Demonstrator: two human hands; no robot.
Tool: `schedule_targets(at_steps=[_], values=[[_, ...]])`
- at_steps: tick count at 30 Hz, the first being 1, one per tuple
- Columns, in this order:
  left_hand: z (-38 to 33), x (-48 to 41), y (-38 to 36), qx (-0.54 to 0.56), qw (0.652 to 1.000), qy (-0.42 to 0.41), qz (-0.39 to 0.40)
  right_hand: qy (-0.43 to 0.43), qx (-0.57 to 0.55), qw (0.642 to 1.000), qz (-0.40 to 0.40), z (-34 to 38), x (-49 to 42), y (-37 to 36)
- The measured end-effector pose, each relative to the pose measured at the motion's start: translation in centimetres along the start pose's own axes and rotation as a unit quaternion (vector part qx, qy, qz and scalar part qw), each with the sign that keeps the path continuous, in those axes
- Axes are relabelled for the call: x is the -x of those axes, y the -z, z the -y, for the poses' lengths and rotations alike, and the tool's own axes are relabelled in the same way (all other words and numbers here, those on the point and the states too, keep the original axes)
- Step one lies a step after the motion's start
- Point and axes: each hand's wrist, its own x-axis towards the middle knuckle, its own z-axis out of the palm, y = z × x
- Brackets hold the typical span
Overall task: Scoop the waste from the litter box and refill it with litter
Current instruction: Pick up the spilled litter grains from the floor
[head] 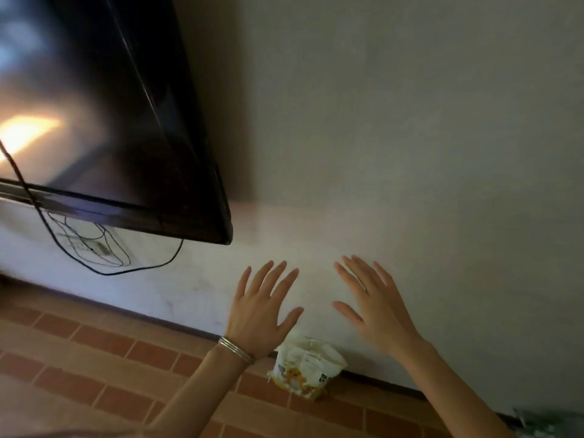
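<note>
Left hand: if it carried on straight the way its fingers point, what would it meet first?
The left hand would probably meet the pale wall first, right of the television; depth is unclear.

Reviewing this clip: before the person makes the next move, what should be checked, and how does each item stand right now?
1. Left hand free, fingers straight and spread, holds nothing: ok.
2. Right hand free, fingers straight, holds nothing: ok.
3. Bag in view, on the tiled floor against the wall, below the hands: ok.
4. Bag holds litter: cannot tell, print is blurred.
5. Litter box in view: not ok.
6. Scoop in view: not ok.
</note>
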Motion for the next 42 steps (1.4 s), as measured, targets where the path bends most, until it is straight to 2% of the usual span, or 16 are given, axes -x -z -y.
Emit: schedule_targets(at_steps=[4,10,16,25,42], values=[[-0.4,3.3,1.8,-0.005,0.999,0.047,0.011,0.040,-0.015,0.999,0.000,2.1,1.1,1.2],[0.5,9.2,3.4,-0.018,0.993,0.117,0.026,0.157,-0.025,0.987,0.018,4.6,2.6,0.7],[3.7,13.9,5.0,-0.038,0.982,0.178,0.044,0.190,-0.065,0.979,0.042,8.9,1.3,-0.9],[11.0,19.8,8.2,-0.046,0.964,0.254,0.056,0.225,-0.095,0.966,0.083,18.7,-2.4,-4.0],[24.4,33.7,16.2,-0.090,0.913,0.397,0.036,0.354,-0.153,0.920,0.067,41.0,-9.0,-6.6]])
